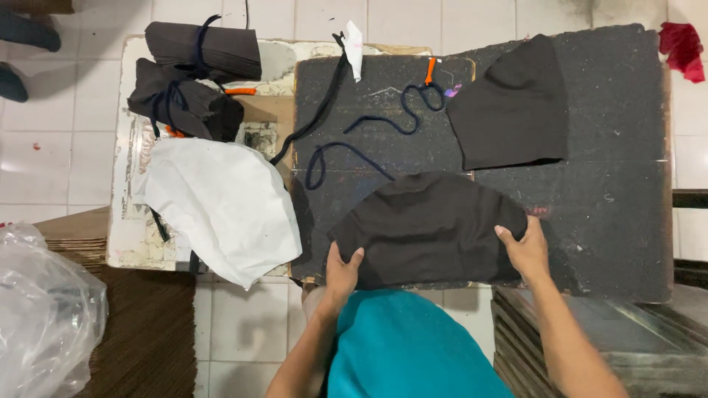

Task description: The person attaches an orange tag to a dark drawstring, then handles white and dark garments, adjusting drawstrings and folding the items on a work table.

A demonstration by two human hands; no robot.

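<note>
My teal shirt [413, 346] is filling the bottom of the view, and just beyond it both my hands are resting on the near edge of a dark fabric piece [431, 228] lying flat on the dark surface [612, 221]. My left hand [342, 271] is pinching the piece's near left corner, thumb on top and fingers tucked under; my right hand [525, 249] is pressing down on its right end, fingers curled over the edge. The hands are sitting well apart, one at each end, so the long axis of the piece is running straight across between them, with its curved side pointing away from me. Neither hand is clearly nearer; each is already touching it. Beyond my right hand a second dark fabric piece [512, 110] is lying apart. Beyond the piece between my hands a blue cord [383, 125] is snaking. Off to my left a white cloth [221, 206] is draping, with tied dark bundles [193, 81] past it.
</note>
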